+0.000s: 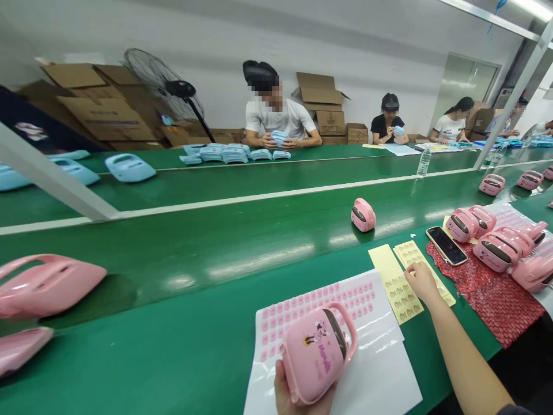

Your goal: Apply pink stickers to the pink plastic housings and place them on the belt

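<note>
My left hand (288,395) grips a pink toy case (318,351) with a handle and a cartoon print, held tilted over a white sheet of pink stickers (302,308). My right hand (421,281) reaches out to a yellow backing sheet of small clear stickers (397,288), fingers curled and pinching at its surface. What it pinches is too small to make out. A second yellow sheet (421,262) lies under and just past that hand.
A phone (446,245) lies on red patterned cloth (492,294) beside several pink cases (496,242). One pink case (363,215) sits on the green conveyor belt (194,248); more pink shells (45,285) at left. Other people sit across handling blue cases (129,167). Water bottle (424,162).
</note>
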A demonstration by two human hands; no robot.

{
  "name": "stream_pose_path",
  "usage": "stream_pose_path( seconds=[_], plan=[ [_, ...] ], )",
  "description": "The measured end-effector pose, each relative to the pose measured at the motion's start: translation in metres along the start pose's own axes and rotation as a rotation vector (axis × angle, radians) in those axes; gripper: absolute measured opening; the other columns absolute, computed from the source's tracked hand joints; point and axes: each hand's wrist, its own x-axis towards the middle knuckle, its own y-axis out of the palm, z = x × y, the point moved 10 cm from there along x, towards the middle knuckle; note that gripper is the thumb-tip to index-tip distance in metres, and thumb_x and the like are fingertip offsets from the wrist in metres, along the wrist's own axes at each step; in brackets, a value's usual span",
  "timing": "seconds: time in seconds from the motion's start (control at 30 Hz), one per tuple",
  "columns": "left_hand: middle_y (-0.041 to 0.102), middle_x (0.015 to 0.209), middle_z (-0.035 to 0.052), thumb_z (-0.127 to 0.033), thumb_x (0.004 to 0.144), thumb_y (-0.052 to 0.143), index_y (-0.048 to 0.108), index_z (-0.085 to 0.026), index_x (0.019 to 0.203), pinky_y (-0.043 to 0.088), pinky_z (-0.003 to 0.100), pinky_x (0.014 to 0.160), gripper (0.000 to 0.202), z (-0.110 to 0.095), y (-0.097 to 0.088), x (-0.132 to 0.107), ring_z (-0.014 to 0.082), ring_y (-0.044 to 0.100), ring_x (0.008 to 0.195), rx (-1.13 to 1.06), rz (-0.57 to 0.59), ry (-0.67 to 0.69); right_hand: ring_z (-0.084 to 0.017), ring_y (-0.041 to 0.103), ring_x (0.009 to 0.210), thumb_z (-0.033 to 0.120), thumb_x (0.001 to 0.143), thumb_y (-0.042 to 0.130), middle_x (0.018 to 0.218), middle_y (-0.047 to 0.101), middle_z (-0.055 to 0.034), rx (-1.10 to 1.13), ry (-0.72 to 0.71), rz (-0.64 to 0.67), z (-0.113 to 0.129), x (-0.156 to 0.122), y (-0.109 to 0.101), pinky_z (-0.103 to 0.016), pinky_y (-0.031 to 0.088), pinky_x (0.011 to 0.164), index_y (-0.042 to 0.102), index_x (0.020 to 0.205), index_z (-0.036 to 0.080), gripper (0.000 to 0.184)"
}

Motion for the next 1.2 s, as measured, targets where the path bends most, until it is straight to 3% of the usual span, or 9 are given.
stream_pose_path(
  seconds=[0.1,0.27,0.47,0.67,0.83,0.9,0.97,1.1,1.2],
  plan=[
    [0.072,0.092,-0.0039,-0.06,0.072,0.053,0.059,-0.049,0.104,0.05,0.041,0.081,0.035,-0.005,-0.011,0.002,0.023,0.066,0.084,-0.002,-0.091,0.043,-0.019,0.052,0.066,0.013,0.066,0.053,0.066,0.049,-0.0021,-0.083,0.03,-0.007,-0.015,0.005,0.002,-0.03,0.041,0.063,0.051,0.052,0.021,0.016],
    [0.071,0.094,-0.0051,-0.062,0.071,0.053,0.057,-0.051,0.105,0.053,0.041,0.074,0.036,-0.006,-0.02,0.001,0.0241,0.066,0.084,-0.011,-0.174,0.06,-0.018,0.05,0.059,0.01,0.069,0.051,0.068,0.046,-0.0029,-0.139,0.039,-0.007,-0.017,0.003,0.017,-0.028,0.036,0.054,0.046,0.052,0.022,0.022],
    [0.071,0.095,-0.0039,-0.062,0.07,0.053,0.061,-0.047,0.102,0.049,0.044,0.082,0.036,-0.002,-0.017,0.001,0.0257,0.065,0.088,-0.014,-0.149,0.025,-0.016,0.045,0.054,0.01,0.073,0.046,0.069,0.04,-0.0017,-0.098,0.022,-0.02,-0.017,-0.003,0.023,-0.028,0.034,0.05,0.04,0.056,0.024,0.023],
    [0.072,0.093,-0.0021,-0.058,0.073,0.053,0.063,-0.043,0.102,0.046,0.044,0.089,0.034,0.003,-0.012,0.006,0.0246,0.066,0.087,-0.077,-0.021,-0.008,-0.02,0.051,0.067,0.024,0.075,0.044,0.073,0.046,-0.0029,0.054,0.027,-0.01,-0.022,-0.013,0.016,-0.033,0.043,0.061,0.044,0.061,0.024,0.014],
    [0.068,0.103,0.0019,-0.044,0.084,0.045,0.057,-0.036,0.114,0.04,0.041,0.096,0.034,-0.004,0.027,-0.005,0.0223,0.064,0.093,-0.235,0.324,0.067,-0.019,0.052,0.065,0.035,0.07,0.048,0.072,0.049,-0.0016,0.221,0.113,0.043,-0.034,-0.014,0.019,-0.032,0.046,0.058,0.048,0.062,0.022,0.015],
    [0.068,0.106,0.0021,-0.038,0.086,0.043,0.054,-0.035,0.119,0.038,0.039,0.098,0.034,-0.008,0.037,-0.009,0.0209,0.063,0.094,-0.268,0.382,0.088,-0.018,0.053,0.066,0.037,0.067,0.05,0.072,0.05,-0.0017,0.291,0.149,0.056,-0.037,-0.013,0.02,-0.031,0.046,0.057,0.048,0.061,0.022,0.017],
    [0.069,0.102,0.0009,-0.033,0.085,0.046,0.052,-0.036,0.12,0.038,0.038,0.098,0.036,-0.01,0.034,-0.008,0.0198,0.065,0.091,-0.221,0.281,0.092,-0.019,0.053,0.068,0.04,0.065,0.051,0.072,0.05,-0.0021,0.361,0.18,0.073,-0.036,-0.013,0.02,-0.031,0.047,0.056,0.048,0.06,0.021,0.019],
    [0.07,0.1,0.0025,-0.038,0.073,0.062,0.051,-0.031,0.122,0.044,0.039,0.092,0.051,-0.017,0.019,-0.013,0.0246,0.063,0.094,0.033,-0.136,0.155,-0.019,0.053,0.071,0.044,0.065,0.052,0.07,0.05,-0.0022,0.483,0.198,0.14,-0.014,-0.023,0.018,-0.031,0.048,0.058,0.048,0.06,0.021,0.024],
    [0.061,0.117,0.0045,-0.042,0.063,0.072,0.052,-0.029,0.12,0.048,0.037,0.087,0.062,-0.026,0.042,-0.022,0.0296,0.049,0.113,0.27,-0.192,0.27,-0.017,0.052,0.07,0.044,0.066,0.055,0.072,0.053,-0.0018,0.585,0.142,0.269,0.03,-0.045,0.025,-0.029,0.046,0.062,0.052,0.063,0.02,0.024]
  ],
)
